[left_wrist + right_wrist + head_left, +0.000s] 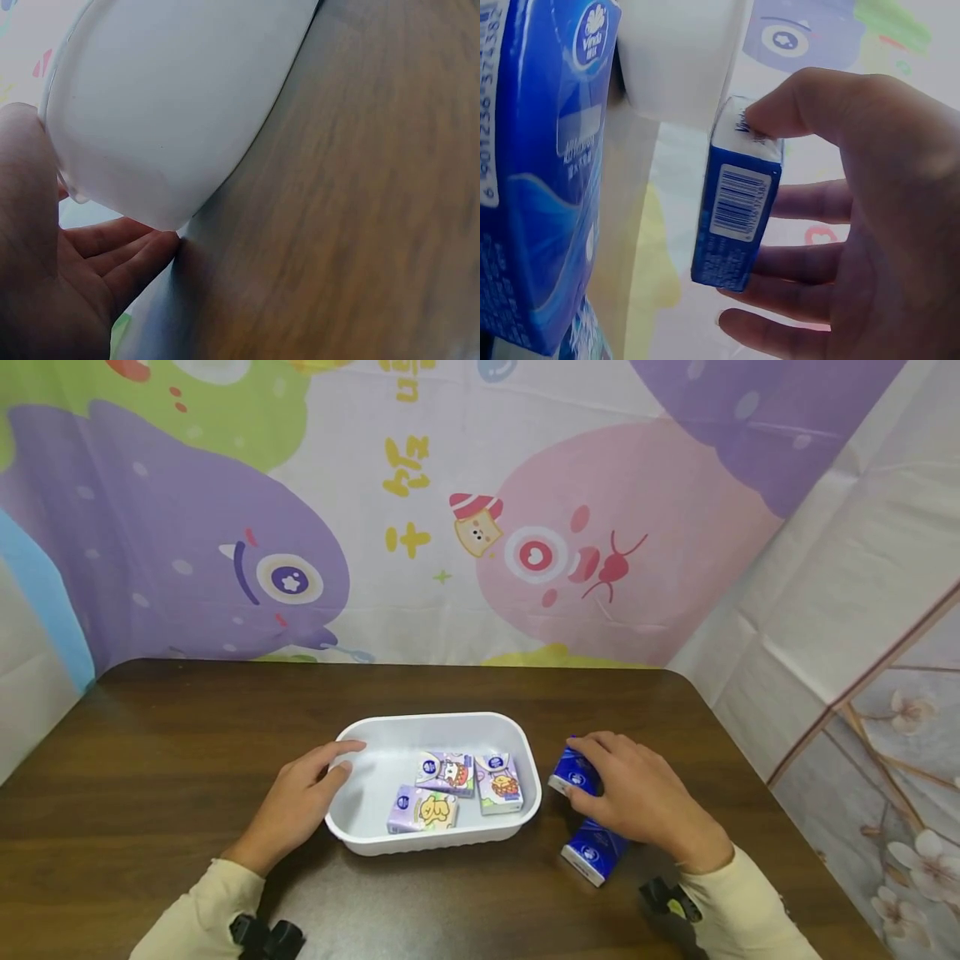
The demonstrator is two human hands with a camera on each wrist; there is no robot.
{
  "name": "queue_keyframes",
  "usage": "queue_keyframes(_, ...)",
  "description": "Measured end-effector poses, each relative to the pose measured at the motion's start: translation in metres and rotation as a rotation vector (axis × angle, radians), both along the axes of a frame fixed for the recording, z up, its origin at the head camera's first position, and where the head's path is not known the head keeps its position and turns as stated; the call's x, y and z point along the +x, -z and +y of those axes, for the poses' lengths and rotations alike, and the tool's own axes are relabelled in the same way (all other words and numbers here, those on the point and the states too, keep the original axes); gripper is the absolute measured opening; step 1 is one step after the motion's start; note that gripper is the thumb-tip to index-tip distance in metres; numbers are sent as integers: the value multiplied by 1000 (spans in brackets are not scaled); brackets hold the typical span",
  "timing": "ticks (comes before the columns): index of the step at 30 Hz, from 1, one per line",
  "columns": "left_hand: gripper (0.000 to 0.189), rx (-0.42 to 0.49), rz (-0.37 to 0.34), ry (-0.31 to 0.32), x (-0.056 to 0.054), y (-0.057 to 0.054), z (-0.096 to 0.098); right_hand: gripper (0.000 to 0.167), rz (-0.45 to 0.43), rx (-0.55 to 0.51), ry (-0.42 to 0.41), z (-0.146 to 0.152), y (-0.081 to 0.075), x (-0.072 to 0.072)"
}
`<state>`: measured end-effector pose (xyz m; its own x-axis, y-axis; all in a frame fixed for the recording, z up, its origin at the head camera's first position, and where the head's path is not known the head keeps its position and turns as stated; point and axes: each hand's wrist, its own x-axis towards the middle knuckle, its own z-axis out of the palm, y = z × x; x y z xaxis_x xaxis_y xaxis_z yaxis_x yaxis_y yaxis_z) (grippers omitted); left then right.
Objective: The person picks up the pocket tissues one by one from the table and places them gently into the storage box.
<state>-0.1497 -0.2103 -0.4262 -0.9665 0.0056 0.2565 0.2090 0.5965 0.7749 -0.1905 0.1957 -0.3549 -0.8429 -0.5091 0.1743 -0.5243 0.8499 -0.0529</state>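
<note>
A white plastic tray stands on the table with three lilac-and-white cartoon tissue packs inside: a rabbit-like one, a yellow-figure one and one at the right. My left hand grips the tray's left end, thumb at the rim; in the left wrist view its other fingers touch the outer wall. Right of the tray, my right hand pinches a blue tissue pack, thumb on its white end and fingers along the far side. A second blue tissue pack lies close below.
The dark wooden table ends at a cartoon-printed cloth behind it. A pale cloth wall with printed flowers borders the right side. Dark devices are strapped at both wrists.
</note>
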Motion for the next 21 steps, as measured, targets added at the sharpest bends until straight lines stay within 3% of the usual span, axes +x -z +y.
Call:
queue_keyframes(10,31,-1,-15,-3,-1,0,-1,65,27,-87,-9,-6,1,-2)
queue_keyframes(21,31,4,-13,-3,0,1,-1,66,110,-153,-107,-20,0,-5)
